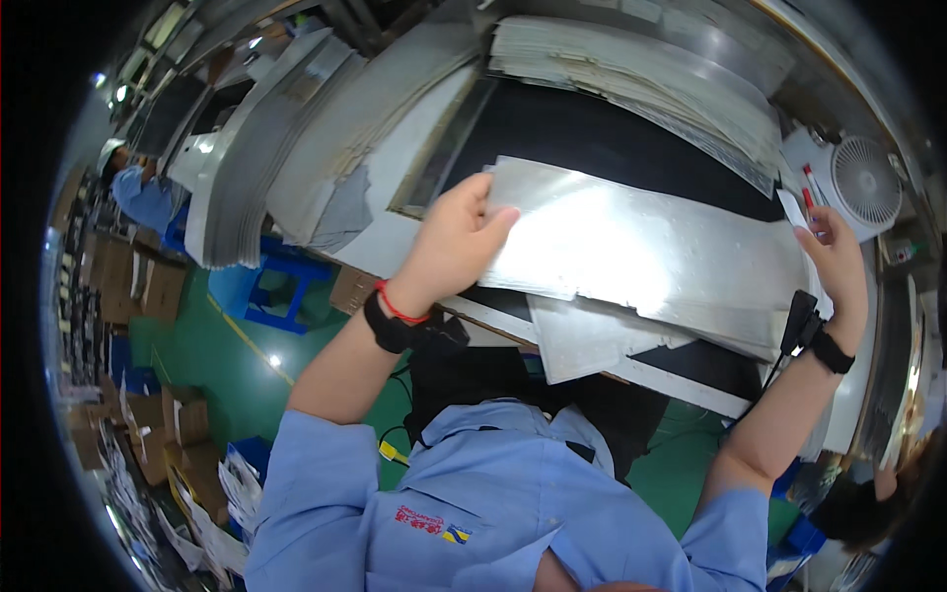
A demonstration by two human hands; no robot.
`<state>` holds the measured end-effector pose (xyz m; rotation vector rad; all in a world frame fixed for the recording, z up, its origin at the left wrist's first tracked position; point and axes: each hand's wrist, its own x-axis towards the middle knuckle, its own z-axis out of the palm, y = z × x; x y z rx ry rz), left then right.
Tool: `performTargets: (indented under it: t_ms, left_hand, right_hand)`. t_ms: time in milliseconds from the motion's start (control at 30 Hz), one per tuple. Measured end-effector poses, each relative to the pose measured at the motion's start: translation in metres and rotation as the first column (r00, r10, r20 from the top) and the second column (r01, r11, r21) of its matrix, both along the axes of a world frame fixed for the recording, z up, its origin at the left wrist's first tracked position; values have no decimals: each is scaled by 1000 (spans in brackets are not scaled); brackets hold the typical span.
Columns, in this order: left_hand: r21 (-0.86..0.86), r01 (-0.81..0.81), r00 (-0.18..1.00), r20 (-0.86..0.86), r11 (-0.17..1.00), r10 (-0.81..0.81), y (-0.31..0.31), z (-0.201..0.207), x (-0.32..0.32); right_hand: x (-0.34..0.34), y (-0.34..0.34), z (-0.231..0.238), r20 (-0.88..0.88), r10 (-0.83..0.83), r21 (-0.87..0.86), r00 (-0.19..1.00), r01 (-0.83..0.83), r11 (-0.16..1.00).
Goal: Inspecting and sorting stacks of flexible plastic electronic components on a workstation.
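I see the left hand (459, 237) clamped on the left end of a long metal sheet (651, 242), thumb on top, fingers curled round the edge. Right hand (834, 259) at the far end, fingers bent beside a white strip (791, 209); I cannot tell what it grips. The hands are well apart, the sheet spanning between them over the black-topped desk (582, 123).

Material: thin, silvery, smooth, with strong glare mid-length; long rectangle, near edge slightly uneven. A duller sheet piece (577, 340) pokes out beneath, its corner past the desk's front edge.

Room: I read a bare black band between the sheet and the fanned rear stack (641, 84), narrowing rightward. Right side tight: white fan (868, 183) and red pen (809, 185) close to the fingers. Leftward, layered plates (345, 148) with ragged edges stand near the desk.
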<state>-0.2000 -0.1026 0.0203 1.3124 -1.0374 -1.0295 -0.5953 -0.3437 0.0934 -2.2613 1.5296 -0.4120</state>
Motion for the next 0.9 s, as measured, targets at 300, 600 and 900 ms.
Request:
performTargets:
  t_ms: [300, 600, 900]
  left_hand:
    - [-264, 63, 526, 828, 962, 193, 22, -1, -4]
    - [-83, 163, 409, 913, 983, 9, 13, -10, 10]
    - [8, 292, 353, 928, 956, -116, 0, -8, 31]
  right_hand:
    - [74, 56, 10, 130, 325, -126, 937, -309, 943]
    - [101, 57, -28, 94, 410, 55, 907, -416, 908]
    - [107, 52, -22, 192, 401, 6, 896, -410, 912]
